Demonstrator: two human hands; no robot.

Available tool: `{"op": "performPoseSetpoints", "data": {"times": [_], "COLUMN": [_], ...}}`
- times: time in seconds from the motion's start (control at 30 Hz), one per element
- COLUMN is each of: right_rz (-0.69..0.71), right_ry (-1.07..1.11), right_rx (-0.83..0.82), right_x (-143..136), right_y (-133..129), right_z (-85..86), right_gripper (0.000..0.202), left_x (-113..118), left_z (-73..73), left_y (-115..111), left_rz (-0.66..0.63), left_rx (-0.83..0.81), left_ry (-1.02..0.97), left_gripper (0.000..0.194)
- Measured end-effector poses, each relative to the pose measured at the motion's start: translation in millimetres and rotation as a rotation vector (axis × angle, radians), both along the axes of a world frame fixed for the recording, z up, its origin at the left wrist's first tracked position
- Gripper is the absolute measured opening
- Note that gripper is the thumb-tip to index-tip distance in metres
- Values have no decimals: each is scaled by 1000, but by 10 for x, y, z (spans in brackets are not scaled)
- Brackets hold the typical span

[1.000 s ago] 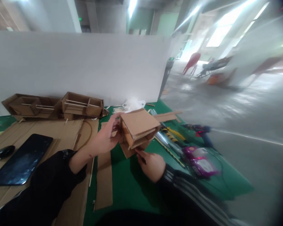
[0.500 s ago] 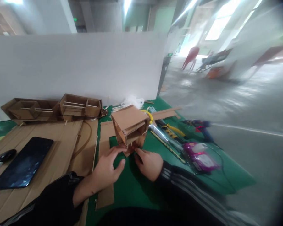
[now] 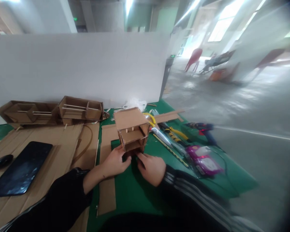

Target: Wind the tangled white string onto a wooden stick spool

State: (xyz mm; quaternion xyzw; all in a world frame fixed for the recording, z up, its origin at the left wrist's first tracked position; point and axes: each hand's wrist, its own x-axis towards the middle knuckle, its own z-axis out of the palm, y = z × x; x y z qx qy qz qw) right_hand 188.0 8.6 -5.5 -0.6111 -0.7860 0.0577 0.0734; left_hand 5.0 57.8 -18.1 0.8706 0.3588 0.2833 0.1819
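A small cardboard box model (image 3: 131, 129) with a flat top and open shelf-like compartments stands before me on the green tabletop (image 3: 132, 196). Small pale sticks show inside its upper opening. My left hand (image 3: 114, 160) is closed on the lower left side, its fingertips hidden behind the cardboard. At the lower right front, my right hand (image 3: 151, 167) grips the base with curled fingers. What its fingertips press on is in shadow under the model.
Left lie cardboard sheets (image 3: 60, 154), a black tablet-like device (image 3: 23, 167) and a black rounded object (image 3: 2, 161). Two open cardboard boxes (image 3: 81, 108) stand behind. Right are a saw (image 3: 161, 135), yellow-handled pliers (image 3: 180, 132), a power drill (image 3: 203, 129) and a purple packaged item (image 3: 203, 161).
The cardboard model has turned and tipped, so its front compartments now face me more squarely. My left hand has moved slightly right and its thumb has closed in toward the model.
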Motion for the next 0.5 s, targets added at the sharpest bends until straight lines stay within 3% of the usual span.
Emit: {"op": "performPoseSetpoints", "data": {"times": [0.13,0.27,0.37,0.5], "right_rz": [7,-12,-110,-414], "right_ry": [23,198,273,107], "right_rx": [9,108,238,451], "right_x": [19,216,564,1296], "right_y": [-17,-106,-213,-300], "right_z": [6,68,184,375], "right_gripper": [34,28,26,26], "left_x": [-5,-19,-29,-45], "left_z": [-28,0,10,-16], "left_y": [21,7,1,1], "left_rz": [9,10,21,49], "left_rx": [9,13,4,-18], "left_ry": [0,-5,-23,-50], "left_gripper": [42,38,35,32]}}
